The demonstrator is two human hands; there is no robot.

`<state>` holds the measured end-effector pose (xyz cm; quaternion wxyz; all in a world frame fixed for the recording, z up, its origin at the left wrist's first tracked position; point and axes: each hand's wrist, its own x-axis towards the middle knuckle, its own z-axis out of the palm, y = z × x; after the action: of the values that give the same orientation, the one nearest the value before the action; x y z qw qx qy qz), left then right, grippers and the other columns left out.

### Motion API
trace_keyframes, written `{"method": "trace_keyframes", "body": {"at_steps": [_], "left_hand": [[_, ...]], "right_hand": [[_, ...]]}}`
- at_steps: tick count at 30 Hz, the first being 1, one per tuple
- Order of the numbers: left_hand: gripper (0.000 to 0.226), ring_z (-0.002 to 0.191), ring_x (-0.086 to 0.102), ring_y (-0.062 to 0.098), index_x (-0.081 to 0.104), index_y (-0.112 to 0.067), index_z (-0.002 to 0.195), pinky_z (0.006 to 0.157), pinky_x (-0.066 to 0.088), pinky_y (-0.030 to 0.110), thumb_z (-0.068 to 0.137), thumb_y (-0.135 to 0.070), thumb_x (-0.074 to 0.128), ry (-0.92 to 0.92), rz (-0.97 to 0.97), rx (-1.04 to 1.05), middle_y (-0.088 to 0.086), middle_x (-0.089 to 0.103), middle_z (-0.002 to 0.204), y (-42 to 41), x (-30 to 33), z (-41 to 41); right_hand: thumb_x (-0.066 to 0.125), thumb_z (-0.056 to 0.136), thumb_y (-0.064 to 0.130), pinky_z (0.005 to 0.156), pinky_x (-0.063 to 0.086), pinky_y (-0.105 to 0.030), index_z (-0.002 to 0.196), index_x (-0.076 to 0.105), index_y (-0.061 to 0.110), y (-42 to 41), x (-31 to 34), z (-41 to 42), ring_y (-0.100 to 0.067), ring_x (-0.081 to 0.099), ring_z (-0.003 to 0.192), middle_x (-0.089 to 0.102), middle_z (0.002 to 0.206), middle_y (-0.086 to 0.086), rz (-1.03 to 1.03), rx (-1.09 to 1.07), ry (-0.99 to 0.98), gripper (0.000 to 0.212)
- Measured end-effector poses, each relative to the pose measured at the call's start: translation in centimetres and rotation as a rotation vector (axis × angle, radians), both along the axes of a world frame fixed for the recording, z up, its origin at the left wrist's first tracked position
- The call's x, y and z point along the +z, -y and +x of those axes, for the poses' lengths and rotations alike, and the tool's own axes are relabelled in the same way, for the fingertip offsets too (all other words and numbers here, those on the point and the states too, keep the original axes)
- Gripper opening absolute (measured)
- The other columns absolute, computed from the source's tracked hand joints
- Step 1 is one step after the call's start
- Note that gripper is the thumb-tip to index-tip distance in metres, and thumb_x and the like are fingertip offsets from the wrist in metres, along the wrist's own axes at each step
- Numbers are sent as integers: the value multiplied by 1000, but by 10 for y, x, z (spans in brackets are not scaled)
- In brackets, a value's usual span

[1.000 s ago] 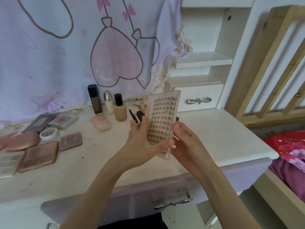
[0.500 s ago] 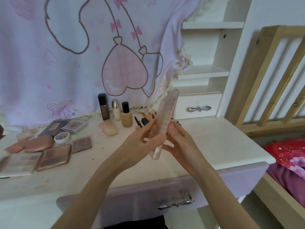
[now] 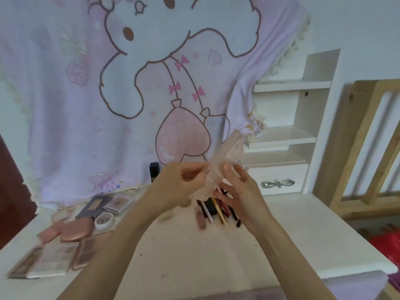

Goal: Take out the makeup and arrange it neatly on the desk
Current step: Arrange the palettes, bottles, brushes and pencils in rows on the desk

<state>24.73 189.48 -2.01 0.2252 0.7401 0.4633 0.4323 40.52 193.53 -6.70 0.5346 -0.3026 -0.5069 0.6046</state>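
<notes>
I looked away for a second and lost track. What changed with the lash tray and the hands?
The lash tray, earlier facing the camera, is now turned edge-on and tilted. Left hand and right hand still hold it above the desk. The palettes lie unmoved.

The clear plastic lash case (image 3: 218, 167) looks glossy. The white desk (image 3: 303, 230) is smooth but speckled with grime. The compact (image 3: 75, 231) shows satin rose-gold sheen; the hanging blanket (image 3: 75, 105) is soft matt cloth; the bed frame (image 3: 355, 148) bare wood.
</notes>
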Motion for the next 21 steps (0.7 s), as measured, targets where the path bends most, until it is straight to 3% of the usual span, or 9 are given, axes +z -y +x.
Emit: {"method": "trace_keyframes", "body": {"at_steps": [2,4,6,9,14,17,21], "left_hand": [[14,83,65,-6,64,-55,85,72,47,6,74,-52,55,-45,63,8,-31,68,86,-3,14,-1],[11,82,62,-11,60,-52,84,70,44,2,75,-51,54,-104,126,46,-36,64,83,-7,25,-2],[5,80,61,-11,58,-47,81,69,46,3,79,-47,54,-138,166,89,-35,64,80,-12,33,-4],[8,80,63,-6,55,-42,79,71,51,12,82,-48,49,-215,187,126,-24,66,80,-16,47,-7],[28,84,65,12,57,-22,105,78,54,32,94,-41,39,-488,249,111,-3,68,93,-21,64,-9],[28,76,61,13,50,-21,108,72,49,26,98,-38,30,-647,332,147,-5,62,88,-28,66,-8],[32,70,54,12,46,-19,117,65,41,21,99,-34,24,-642,370,203,-8,53,85,-35,63,-5]], "right_hand": [[70,63,49,96,50,-38,142,34,18,-5,18,-8,-17,63,108,66,118,-3,5,2,-21,92],[70,63,49,98,48,-41,141,34,19,-8,29,-16,-17,62,110,64,121,-4,23,16,-35,92],[72,62,49,97,48,-40,135,41,22,-11,37,-23,-14,63,109,65,120,-2,55,36,-41,84],[74,62,47,101,44,-45,142,32,27,-17,45,-28,-14,60,114,61,126,-2,48,67,-111,93],[69,69,47,97,46,-51,146,23,14,-32,54,-30,-24,54,121,58,129,-10,44,115,-206,96],[68,68,47,94,50,-48,144,27,15,-40,57,-30,-21,58,117,63,123,-5,71,76,-193,92],[71,61,52,94,51,-43,143,31,25,-44,59,-30,-13,60,112,58,128,-1,108,-38,-86,95]]}}
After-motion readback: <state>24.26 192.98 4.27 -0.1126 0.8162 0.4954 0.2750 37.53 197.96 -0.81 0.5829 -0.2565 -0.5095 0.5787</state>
